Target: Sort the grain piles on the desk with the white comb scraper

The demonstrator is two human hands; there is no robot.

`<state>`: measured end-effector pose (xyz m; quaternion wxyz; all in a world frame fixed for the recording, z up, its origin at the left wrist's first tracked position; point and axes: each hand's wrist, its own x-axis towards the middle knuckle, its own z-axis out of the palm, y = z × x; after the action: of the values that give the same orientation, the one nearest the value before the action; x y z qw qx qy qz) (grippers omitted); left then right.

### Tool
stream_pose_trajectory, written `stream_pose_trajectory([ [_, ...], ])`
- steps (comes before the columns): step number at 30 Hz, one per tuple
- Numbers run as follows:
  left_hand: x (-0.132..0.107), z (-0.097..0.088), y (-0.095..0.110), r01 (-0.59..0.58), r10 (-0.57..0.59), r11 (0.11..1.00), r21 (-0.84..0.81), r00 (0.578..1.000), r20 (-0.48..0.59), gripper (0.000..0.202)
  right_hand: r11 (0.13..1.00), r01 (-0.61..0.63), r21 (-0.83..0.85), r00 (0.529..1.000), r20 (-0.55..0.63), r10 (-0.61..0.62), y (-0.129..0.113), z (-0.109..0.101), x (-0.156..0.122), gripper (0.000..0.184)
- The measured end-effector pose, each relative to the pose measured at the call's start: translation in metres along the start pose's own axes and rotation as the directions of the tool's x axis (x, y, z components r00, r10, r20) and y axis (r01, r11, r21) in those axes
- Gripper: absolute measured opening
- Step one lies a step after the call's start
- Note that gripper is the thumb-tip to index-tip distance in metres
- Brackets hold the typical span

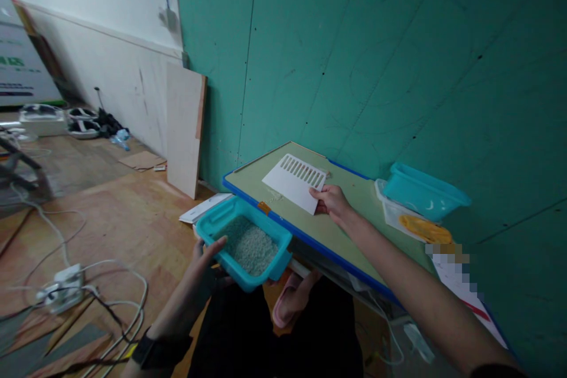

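Observation:
My left hand point(206, 266) grips the near left rim of a turquoise plastic tub point(211, 221), its thumb over the edge. Pale small granules point(253, 249) cover the tub's bottom. The tub is just off the table's near left edge, above my lap. On the green tabletop point(354, 212), my right hand point(331, 204) pinches the right corner of a flat white sheet point(290, 184) with a row of slots along its far side. A few loose granules point(274, 196) lie beside the sheet, near the table edge.
At the table's right stand another turquoise tub point(425, 192) and a yellow item point(423, 229). A green wall point(345, 71) rises behind the table. A board point(183, 130) leans at the left; a power strip point(64, 289) with cables lies on the floor.

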<state>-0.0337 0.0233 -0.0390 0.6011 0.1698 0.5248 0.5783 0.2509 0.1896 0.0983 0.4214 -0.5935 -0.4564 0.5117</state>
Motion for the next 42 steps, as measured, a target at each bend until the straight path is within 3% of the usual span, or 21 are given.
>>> stream_pose_trajectory([
  [5,0.002,-0.002,0.0,0.029,-0.029,0.999,0.015,1.0,0.008,0.085,1.0,-0.022,-0.016,0.993,0.115,0.024,0.007,0.005,-0.021,0.02],
  [12,0.001,-0.001,0.0,0.031,-0.031,0.999,0.019,0.999,0.035,0.076,0.999,-0.028,0.039,0.989,0.143,0.023,0.015,0.008,-0.041,0.02],
  [19,-0.003,0.005,0.001,0.026,-0.026,1.0,0.001,0.999,0.02,0.076,0.997,-0.01,0.08,0.985,0.171,-0.004,0.02,0.007,-0.046,0.022],
  [26,0.0,0.003,-0.002,0.001,-0.001,1.0,-0.004,1.0,-0.008,0.08,0.996,0.047,0.075,0.995,0.082,-0.053,0.014,0.01,-0.039,0.024],
  [32,-0.002,0.004,-0.002,-0.004,0.004,1.0,0.004,1.0,-0.019,0.078,0.999,0.028,0.046,0.992,0.121,-0.033,0.014,0.017,-0.037,0.023],
  [37,-0.005,0.005,0.0,-0.003,0.003,1.0,0.016,1.0,-0.004,0.072,0.995,0.013,0.098,0.99,0.14,-0.027,0.018,0.007,-0.04,0.023],
  [42,-0.003,0.006,-0.001,-0.004,0.005,0.999,0.037,0.999,-0.031,0.07,0.991,0.081,0.103,0.994,0.06,-0.087,0.02,-0.022,-0.036,0.034],
])
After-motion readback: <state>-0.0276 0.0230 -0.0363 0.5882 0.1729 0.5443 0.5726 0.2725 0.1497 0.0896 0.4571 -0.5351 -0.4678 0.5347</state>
